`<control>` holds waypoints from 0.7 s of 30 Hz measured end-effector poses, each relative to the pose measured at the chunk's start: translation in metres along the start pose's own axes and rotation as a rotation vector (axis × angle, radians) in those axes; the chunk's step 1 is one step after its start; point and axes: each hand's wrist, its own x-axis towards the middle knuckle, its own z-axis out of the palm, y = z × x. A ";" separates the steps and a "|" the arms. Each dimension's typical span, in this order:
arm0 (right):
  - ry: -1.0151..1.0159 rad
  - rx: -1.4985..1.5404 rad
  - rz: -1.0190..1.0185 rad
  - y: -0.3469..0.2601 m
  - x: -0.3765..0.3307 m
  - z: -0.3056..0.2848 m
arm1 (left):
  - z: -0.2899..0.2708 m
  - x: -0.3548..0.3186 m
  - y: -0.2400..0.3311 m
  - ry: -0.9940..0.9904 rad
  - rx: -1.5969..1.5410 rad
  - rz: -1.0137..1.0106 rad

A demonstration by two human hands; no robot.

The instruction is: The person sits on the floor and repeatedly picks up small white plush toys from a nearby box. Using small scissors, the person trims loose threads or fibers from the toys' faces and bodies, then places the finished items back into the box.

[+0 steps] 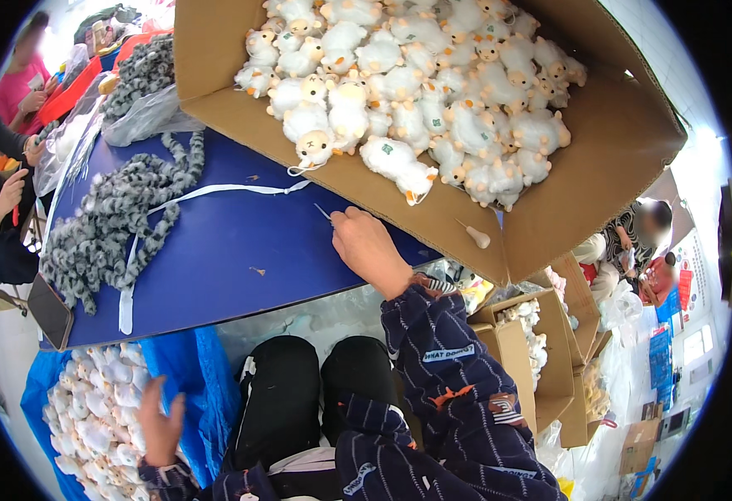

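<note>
My right hand (367, 244) is above the blue table, its fingers closed round a thin, pale pointed tool (322, 212) whose tip sticks out to the left. Most of the tool is hidden in my grip. Beside it leans a big cardboard box (579, 188) full of small white plush sheep (399, 163); one of them lies on the near flap. An awl (476, 237) with a pale handle also rests on that flap. My left hand (161, 422), slightly blurred, hovers with fingers apart over a blue bag (207, 376) of white plush pieces (98, 413).
Grey striped fuzzy strips (115, 221) and a white ribbon (232, 190) lie on the blue table (249, 259), with a phone (49, 312) at its left corner. More open cardboard boxes (556, 355) stand at right. Other people work at far left and far right.
</note>
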 end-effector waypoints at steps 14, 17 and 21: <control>0.456 0.006 0.387 0.096 0.002 -0.052 | 0.070 0.033 0.126 -0.461 -0.247 0.609; 0.354 0.096 0.435 0.085 0.002 -0.056 | 0.071 0.034 0.129 -0.435 -0.235 0.646; 0.238 0.407 0.466 0.031 -0.027 -0.079 | 0.072 0.043 0.144 -0.226 -0.214 0.744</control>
